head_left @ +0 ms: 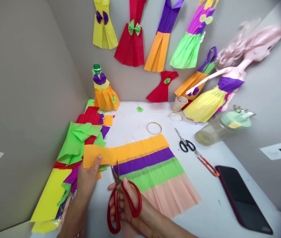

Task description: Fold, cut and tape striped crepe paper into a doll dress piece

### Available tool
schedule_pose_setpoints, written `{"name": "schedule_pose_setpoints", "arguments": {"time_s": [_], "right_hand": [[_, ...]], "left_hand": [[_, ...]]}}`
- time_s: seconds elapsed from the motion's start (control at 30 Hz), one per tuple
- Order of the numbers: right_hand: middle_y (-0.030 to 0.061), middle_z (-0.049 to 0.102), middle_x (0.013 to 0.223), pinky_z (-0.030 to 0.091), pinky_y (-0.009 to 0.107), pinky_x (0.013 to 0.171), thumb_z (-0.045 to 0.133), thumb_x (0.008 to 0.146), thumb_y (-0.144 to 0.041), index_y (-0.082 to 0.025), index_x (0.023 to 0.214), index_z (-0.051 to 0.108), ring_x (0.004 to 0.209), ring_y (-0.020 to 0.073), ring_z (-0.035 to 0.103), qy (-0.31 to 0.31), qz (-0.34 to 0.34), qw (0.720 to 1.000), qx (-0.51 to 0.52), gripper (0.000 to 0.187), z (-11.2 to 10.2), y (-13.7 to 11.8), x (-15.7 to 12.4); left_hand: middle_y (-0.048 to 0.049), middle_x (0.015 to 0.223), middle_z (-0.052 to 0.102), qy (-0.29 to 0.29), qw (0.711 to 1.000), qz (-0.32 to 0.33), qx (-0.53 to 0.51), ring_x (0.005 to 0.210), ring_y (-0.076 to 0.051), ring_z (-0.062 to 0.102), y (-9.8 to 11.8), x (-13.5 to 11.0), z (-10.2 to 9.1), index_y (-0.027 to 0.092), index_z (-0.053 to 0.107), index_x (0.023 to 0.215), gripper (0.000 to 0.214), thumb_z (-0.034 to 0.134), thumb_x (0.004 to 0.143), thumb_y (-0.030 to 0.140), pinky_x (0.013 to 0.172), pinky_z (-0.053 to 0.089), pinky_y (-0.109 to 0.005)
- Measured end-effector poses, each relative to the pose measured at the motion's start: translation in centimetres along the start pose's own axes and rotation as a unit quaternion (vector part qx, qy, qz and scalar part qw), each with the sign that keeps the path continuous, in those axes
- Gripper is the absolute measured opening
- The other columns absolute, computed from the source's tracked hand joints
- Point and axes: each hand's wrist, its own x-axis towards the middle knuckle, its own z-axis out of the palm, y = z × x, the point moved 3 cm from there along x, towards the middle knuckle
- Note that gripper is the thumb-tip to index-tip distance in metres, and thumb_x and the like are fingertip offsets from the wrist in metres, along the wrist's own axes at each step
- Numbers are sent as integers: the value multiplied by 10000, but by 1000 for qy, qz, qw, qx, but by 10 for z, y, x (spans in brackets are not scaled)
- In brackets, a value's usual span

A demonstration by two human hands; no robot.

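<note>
Grasping red-handled scissors (117, 182) in right hand (128, 215), blades parted near orange crepe-paper strip (140, 148); left hand (88, 180) pinching strip's overhanging end. Four-band panel (152, 175) on counter (128, 120): bands layered, orange overhang still uncut.

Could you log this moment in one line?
Left grip: orange crepe-paper strip, left end | Right grip: red-handled metal scissors, blades parted near strip | White table: purple, green, peach paper bands
</note>
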Motion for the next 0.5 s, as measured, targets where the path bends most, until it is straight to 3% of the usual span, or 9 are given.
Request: {"name": "schedule_pose_setpoints", "arguments": {"time_s": [0.23,0.5], "right_hand": [[18,617,722,469,275,561,581,747,-786,-126,1087,554,551,116,558,22,-25,999,-27,743,4,-6,10],[4,592,682,413,228,424,559,769,-780,-106,1111,542,452,99,513,30,-40,998,-36,756,1,-3,12]], "left_hand": [[-126,1191,707,8,996,-76,-44,1165,-291,634,-7,2,-6,181,643,1016,367,577,802,472,1050,476,-411],[-109,1145,727,12,996,-76,-45,1119,-276,663,-13,4,-5,196,665,1009,318,582,817,435,994,526,-387]]}}
